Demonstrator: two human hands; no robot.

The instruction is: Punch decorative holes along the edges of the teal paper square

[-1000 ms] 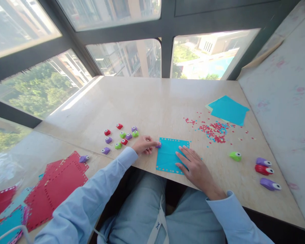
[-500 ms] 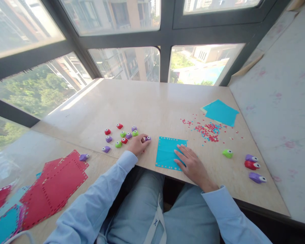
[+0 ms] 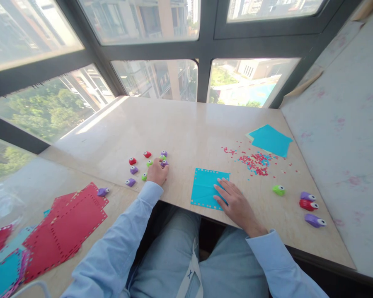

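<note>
My right hand [image 3: 235, 201] is lying flat on the blue sheet [image 3: 204, 188], fingers a bit spread, covering part of its right side. My left hand [image 3: 157, 173] is left of that sheet, fingers curled in by a purple punch [image 3: 164, 163], honestly can't tell if they're gripping it. Red and blue paper bits [image 3: 258, 159] are scattered past the sheet to the right, red sheets [image 3: 77, 225] well left of it.
</note>
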